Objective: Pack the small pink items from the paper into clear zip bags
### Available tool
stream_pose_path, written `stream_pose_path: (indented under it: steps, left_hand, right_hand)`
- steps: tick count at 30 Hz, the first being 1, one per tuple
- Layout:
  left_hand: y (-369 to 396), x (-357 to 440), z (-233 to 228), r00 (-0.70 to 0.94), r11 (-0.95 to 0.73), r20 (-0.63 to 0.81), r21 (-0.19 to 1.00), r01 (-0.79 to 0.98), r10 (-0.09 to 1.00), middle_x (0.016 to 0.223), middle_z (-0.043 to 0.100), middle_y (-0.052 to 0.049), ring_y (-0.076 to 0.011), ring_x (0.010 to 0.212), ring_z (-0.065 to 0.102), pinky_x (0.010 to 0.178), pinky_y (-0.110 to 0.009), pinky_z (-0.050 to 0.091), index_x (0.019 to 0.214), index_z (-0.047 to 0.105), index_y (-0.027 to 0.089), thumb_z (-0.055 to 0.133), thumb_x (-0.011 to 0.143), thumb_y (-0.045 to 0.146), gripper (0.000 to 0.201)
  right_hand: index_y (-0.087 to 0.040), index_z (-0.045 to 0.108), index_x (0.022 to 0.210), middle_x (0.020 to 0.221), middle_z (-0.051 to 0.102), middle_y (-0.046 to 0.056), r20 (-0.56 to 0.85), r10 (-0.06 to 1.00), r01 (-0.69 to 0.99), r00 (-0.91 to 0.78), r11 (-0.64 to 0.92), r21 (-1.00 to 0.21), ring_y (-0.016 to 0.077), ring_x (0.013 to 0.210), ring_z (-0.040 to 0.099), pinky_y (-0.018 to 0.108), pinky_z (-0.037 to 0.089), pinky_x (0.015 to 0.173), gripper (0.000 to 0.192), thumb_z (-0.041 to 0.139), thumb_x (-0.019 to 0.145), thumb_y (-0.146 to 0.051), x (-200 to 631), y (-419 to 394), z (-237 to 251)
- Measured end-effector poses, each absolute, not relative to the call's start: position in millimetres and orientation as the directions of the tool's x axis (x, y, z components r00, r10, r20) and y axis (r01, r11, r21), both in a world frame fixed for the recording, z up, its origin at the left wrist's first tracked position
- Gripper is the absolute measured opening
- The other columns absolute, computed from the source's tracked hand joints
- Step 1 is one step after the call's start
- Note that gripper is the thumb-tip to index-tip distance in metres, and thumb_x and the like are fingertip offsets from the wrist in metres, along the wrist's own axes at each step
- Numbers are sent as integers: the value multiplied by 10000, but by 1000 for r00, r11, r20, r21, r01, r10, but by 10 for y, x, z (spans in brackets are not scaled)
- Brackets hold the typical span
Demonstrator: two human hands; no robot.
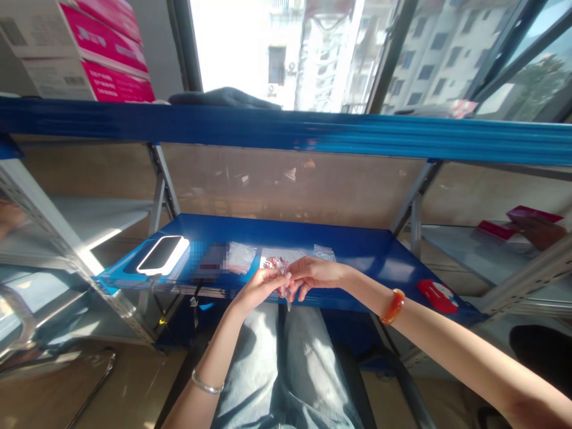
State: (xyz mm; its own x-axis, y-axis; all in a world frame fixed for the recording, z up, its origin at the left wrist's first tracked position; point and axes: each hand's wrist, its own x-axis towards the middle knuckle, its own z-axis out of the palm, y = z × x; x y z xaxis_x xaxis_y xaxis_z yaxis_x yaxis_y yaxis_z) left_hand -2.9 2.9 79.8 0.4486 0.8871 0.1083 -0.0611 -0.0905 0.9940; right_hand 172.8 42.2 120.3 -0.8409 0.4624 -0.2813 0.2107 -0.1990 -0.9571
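Observation:
My left hand and my right hand meet at the fingertips above the front edge of the blue table. Both are closed in a pinch on what looks like a small clear plastic bag; its tip hangs below the fingers, and the rest is mostly covered by them. Just behind them, a pile of small red and white pieces lies on a white sheet. Clear plastic bags lie left of the sheet, and another clear bag is behind my right wrist.
On the blue table, a white-framed device with a dark screen lies at left and a red item at right. A blue shelf beam crosses ahead. Another person's hand holds a red box at far right.

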Motion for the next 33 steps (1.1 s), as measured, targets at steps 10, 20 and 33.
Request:
stream_pose_path:
  steps: [10, 20, 33]
  left_hand:
    - [-55, -14, 746, 354, -203, 125, 960, 191, 927, 557, 557, -3, -128, 569, 526, 598, -241, 395, 582, 531, 159, 421, 797, 251, 259]
    - [-119, -42, 765, -15, -272, 378, 691, 669, 926, 604, 549, 25, -128, 573, 503, 569, -230, 353, 671, 524, 205, 479, 791, 241, 134]
    - [-7, 95, 909, 188, -393, 482, 369, 843, 856, 1094, 677, -67, -235, 1006, 605, 897, -374, 426, 1091, 645, 228, 447, 828, 122, 347]
  right_hand:
    - [-96, 626, 707, 693, 665, 89, -204, 651, 150, -731, -138, -979, 177, 653, 660, 269, 530, 573, 330, 603, 768, -419, 1690, 321, 927]
    - [-172, 516, 486, 460, 576, 18, -177, 904, 478, -389, 34, -878, 134, 431, 575, 207, 441, 352, 239, 540, 723, -195, 1606, 295, 931]
    - [-172, 519, 544, 487, 564, 11, 9, 970, 359, -243, 99, -928, 118, 453, 542, 204, 433, 367, 256, 513, 780, -270, 1448, 215, 923]
